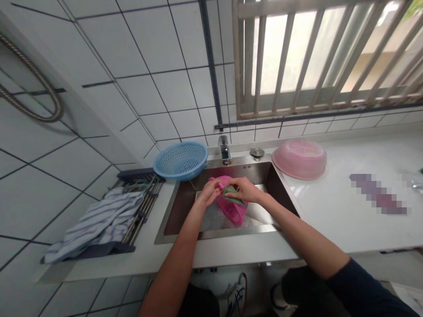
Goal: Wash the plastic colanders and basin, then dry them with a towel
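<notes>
A pink plastic basket with a perforated wall is tilted over the sink. My left hand grips its rim at the upper left. Pinched in my right hand is a green scrubbing pad, which lies against the basket's side. My fingers cover part of the rim and part of the pad. Some water shows on the sink bottom below the basket.
A blue colander rests on the sink's back left corner beside the faucet. A drain plug and an upturned pink basin stand to the right. On the left, a striped cloth lies over a rack.
</notes>
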Tool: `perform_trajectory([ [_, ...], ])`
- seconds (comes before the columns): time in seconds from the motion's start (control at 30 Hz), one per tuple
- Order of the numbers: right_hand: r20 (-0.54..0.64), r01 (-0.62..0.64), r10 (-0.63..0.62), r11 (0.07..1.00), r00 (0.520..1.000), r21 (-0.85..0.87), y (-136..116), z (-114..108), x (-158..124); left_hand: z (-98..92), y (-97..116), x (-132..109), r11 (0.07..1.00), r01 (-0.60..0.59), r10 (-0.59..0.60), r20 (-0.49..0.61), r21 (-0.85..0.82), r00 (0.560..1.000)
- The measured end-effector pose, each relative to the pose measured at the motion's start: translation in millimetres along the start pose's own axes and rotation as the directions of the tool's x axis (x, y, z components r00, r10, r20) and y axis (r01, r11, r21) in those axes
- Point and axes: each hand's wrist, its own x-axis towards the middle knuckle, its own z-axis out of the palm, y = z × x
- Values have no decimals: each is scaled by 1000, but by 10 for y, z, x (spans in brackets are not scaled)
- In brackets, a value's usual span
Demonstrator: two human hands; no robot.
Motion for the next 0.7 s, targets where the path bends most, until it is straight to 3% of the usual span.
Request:
perform_trajectory([
  [0.07, -73, -22, 31, 993, 997, 118, -5, -92, 17, -9, 53, -35, 999, 34, -31, 90, -32, 995],
  [0.13, -218, -52, 118, 956, 969, 290, 36, -203, 39, -17, 97, -82, 997, 72, -66, 182, -24, 981],
  [0.23, -405, -80, 325, 853, 854, 515, 196, -332, 67, -22, 123, -151, 995, 97, -103, 262, 35, 959],
  [0.33, -430, -143, 471, 785, 770, 603, 413, -360, 77, -11, 119, -188, 992, 99, -118, 285, 81, 951],
  [0.43, -403, -189, 556, 726, 727, 661, 575, -302, 75, 1, 112, -196, 991, 105, -125, 281, 84, 952],
  [0.5, -364, -210, 568, 706, 738, 676, 615, -233, 70, 9, 104, -192, 990, 118, -135, 285, 78, 949],
  [0.57, -313, -236, 508, 751, 803, 616, 600, -148, 62, 20, 84, -174, 989, 131, -145, 293, 66, 945],
  [0.7, -230, -171, 215, 965, 949, 197, 484, 29, 32, 38, 5, -89, 994, 106, -106, 194, 11, 975],
])
